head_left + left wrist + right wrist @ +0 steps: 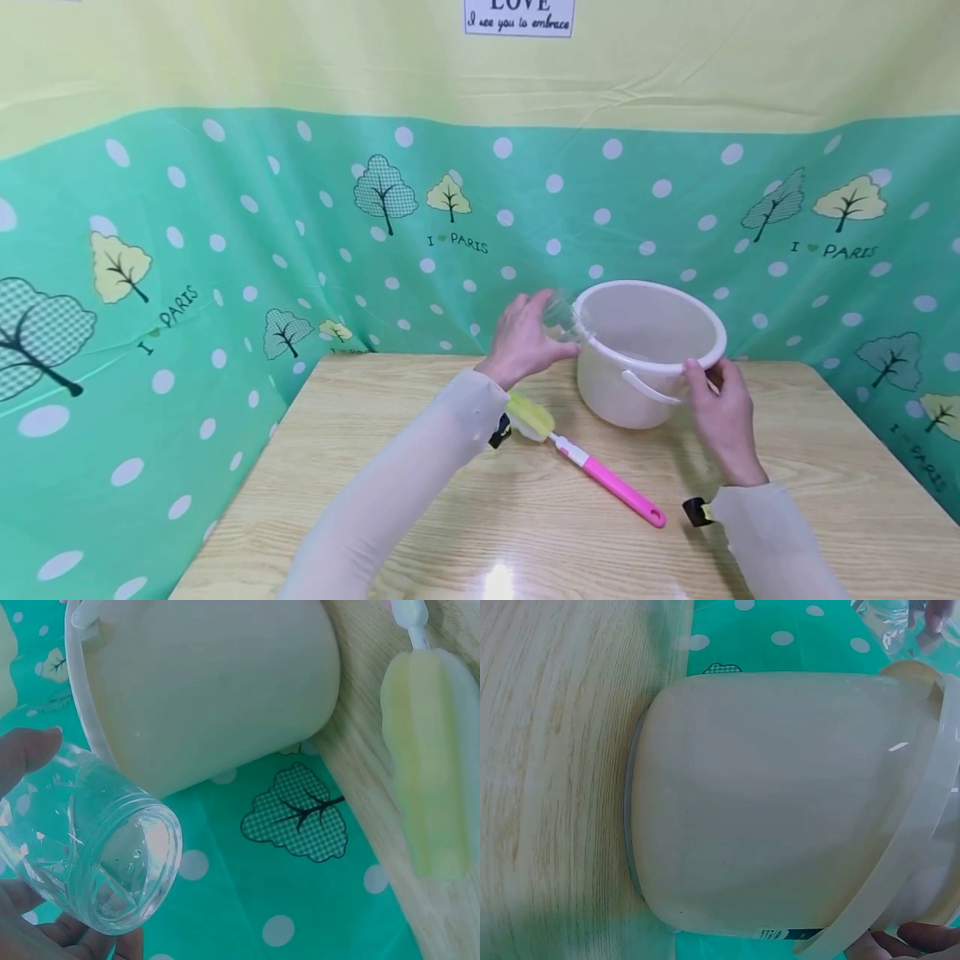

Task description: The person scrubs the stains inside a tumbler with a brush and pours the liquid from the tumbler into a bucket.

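Observation:
A clear drinking glass is gripped by my left hand, tilted at the left rim of a white bucket. In the left wrist view the glass shows its thick round base, with thumb and fingers on either side. My right hand holds the bucket's rim at the front right, thumb outside. The right wrist view shows the bucket's side with its handle hanging along it. Whatever is inside the bucket is mostly hidden.
On the wooden table in front of the bucket lies a sponge brush with a pink handle and a yellow and white head. A green polka-dot cloth hangs behind the table and along its sides.

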A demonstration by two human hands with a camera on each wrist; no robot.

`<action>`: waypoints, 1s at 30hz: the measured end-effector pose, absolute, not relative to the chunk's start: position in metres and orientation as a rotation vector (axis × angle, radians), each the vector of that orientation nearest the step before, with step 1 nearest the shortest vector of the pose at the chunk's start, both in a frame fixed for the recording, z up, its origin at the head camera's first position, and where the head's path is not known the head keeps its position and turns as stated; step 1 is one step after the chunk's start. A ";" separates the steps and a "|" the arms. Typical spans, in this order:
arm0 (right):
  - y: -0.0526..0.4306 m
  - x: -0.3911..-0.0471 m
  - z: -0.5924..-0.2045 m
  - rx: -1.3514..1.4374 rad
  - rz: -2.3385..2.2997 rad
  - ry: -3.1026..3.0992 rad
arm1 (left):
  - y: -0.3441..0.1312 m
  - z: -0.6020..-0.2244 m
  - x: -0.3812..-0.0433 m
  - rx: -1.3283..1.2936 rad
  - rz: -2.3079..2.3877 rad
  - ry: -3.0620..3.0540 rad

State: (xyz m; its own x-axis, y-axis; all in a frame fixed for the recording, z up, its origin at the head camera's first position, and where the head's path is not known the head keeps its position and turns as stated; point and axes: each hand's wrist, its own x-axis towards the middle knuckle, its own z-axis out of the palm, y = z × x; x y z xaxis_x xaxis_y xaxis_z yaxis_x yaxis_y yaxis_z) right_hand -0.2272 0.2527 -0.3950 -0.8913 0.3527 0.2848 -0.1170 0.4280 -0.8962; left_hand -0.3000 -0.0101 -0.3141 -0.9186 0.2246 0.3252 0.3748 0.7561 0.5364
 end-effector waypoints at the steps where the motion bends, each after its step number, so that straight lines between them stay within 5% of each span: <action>1: 0.253 -0.227 -0.395 -0.199 1.465 -2.252 | -0.010 -0.314 -0.300 -0.471 -0.901 -2.713; 30: 0.253 -0.228 -0.397 -0.187 1.449 -2.246 | -0.009 -0.306 -0.298 -0.510 -0.787 -2.717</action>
